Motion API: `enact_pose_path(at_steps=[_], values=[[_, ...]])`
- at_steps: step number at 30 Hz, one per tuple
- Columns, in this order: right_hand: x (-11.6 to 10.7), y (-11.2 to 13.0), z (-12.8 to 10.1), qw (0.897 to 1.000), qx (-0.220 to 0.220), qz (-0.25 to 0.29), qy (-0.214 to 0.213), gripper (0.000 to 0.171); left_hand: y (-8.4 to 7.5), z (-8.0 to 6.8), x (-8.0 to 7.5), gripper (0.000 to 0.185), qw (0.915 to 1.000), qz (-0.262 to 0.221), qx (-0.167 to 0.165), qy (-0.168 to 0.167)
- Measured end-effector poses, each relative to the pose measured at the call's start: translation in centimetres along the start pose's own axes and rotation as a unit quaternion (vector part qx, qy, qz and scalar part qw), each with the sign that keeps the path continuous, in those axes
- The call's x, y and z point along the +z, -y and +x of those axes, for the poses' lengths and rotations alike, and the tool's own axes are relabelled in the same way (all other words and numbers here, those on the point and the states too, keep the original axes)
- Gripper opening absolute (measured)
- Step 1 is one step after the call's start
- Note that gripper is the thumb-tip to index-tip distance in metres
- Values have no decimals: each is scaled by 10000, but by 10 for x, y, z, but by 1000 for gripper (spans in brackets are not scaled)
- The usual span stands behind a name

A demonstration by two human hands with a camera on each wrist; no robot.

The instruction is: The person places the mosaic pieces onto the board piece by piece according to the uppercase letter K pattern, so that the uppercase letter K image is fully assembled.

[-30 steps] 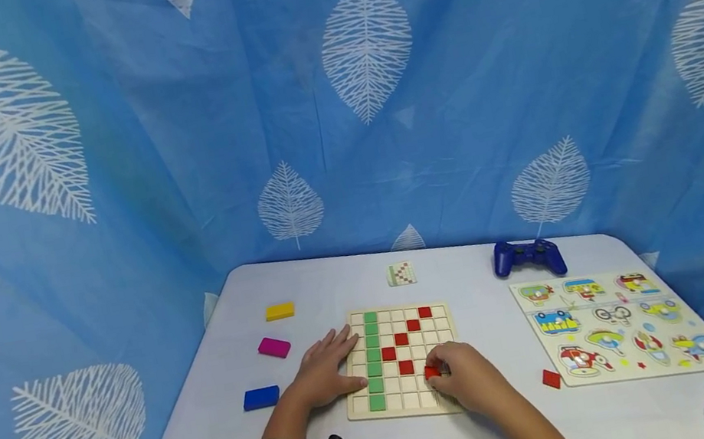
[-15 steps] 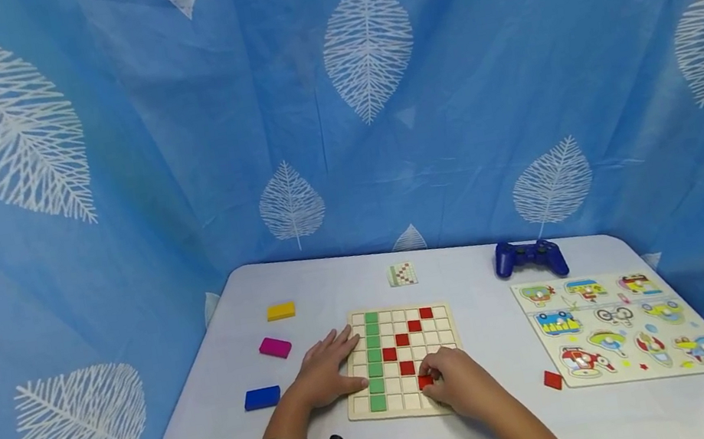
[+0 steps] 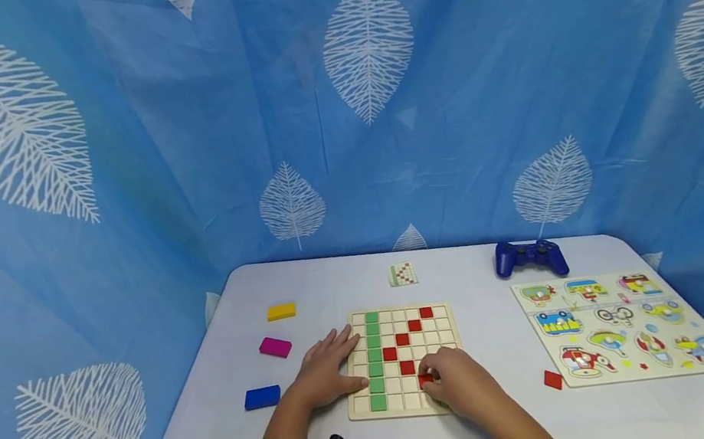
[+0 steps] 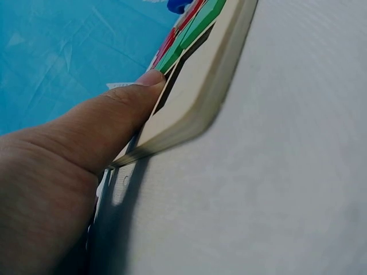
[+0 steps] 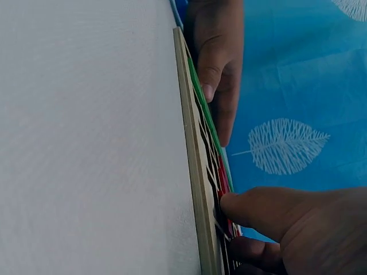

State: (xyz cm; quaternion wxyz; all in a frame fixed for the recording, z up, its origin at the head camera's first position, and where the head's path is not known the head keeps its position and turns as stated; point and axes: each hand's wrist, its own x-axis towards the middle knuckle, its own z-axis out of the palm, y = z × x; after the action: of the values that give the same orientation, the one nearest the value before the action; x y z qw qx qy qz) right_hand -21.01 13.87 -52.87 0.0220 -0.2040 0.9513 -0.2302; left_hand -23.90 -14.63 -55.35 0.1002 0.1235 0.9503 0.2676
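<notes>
A wooden grid board [image 3: 443,327] lies on the white table, with a green column of tiles [image 3: 373,359] and a diagonal of red tiles [image 3: 402,339]. My left hand [image 3: 324,370] lies flat on the board's left edge, thumb [image 4: 123,112] on the board [image 4: 200,86]. My right hand [image 3: 457,380] pinches a small red tile [image 3: 425,380] down on a cell in the board's lower right part. In the right wrist view its thumb [image 5: 258,209] presses at the board [image 5: 195,172], with the left hand [image 5: 218,63] beyond.
Yellow [image 3: 280,311], magenta [image 3: 274,347] and blue [image 3: 261,398] blocks lie left of the board. A pattern card [image 3: 401,274] and blue game controller [image 3: 530,257] sit behind it. A picture puzzle [image 3: 621,326] and loose red tile [image 3: 552,379] lie right. A blue leaf curtain surrounds the table.
My right hand has carried the red tile slightly left and down onto the board's cells. The left hand has stayed put.
</notes>
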Motion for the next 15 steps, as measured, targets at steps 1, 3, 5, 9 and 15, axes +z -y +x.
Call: enact_pose_path(at_steps=[1, 3, 5, 9, 15], values=[[0, 1, 0, 10000, -5, -92, -25, 11, 0, 0, 0, 94, 10000, -32, 19, 3], [1, 3, -1, 9995, 30, -313, -83, 10, -1, -1, -1, 94, 10000, -56, -9, 20], [1, 6, -2, 9988, 32, -472, -153, 9, -1, -1, -3, 94, 10000, -52, -75, 31], [0, 9, -4, 9978, 12, -594, -282, 10, -1, -2, -3, 94, 9999, -42, -131, -4], [-7, 2, -4, 9995, 52, -248, -161, 15, -2, 1, -2, 94, 9999, -98, -81, -25]])
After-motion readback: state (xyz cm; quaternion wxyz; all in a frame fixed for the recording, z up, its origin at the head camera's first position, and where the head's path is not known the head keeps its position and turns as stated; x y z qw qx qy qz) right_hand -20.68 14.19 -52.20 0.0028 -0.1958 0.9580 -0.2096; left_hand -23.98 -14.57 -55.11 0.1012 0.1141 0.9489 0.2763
